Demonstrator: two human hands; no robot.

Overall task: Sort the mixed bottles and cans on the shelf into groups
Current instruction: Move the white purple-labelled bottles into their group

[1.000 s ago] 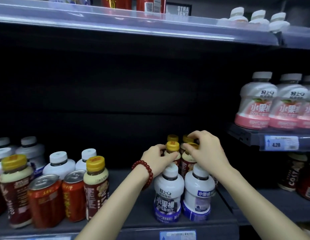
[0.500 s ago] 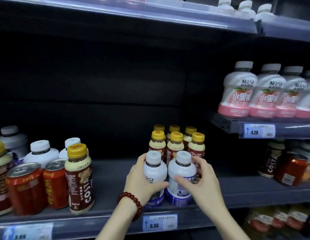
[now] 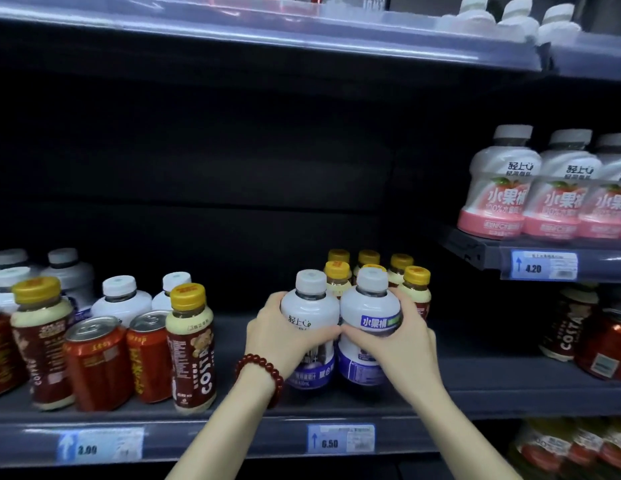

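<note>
Two white bottles with purple labels stand side by side at the shelf's middle front. My left hand wraps the left purple-label bottle; my right hand wraps the right purple-label bottle. Right behind them stands a tight group of several yellow-capped coffee bottles. At the left a mixed cluster holds two red cans, yellow-capped Costa bottles and more white-capped bottles.
The dark shelf board runs on to the right of my hands. A higher shelf at the right carries pink-label bottles. Costa bottles and red cans stand below it. Price tags line the shelf edge.
My hands came down from the yellow caps of the coffee bottles and closed around the two purple-label bottles in front. The camera view also shifted a little.
</note>
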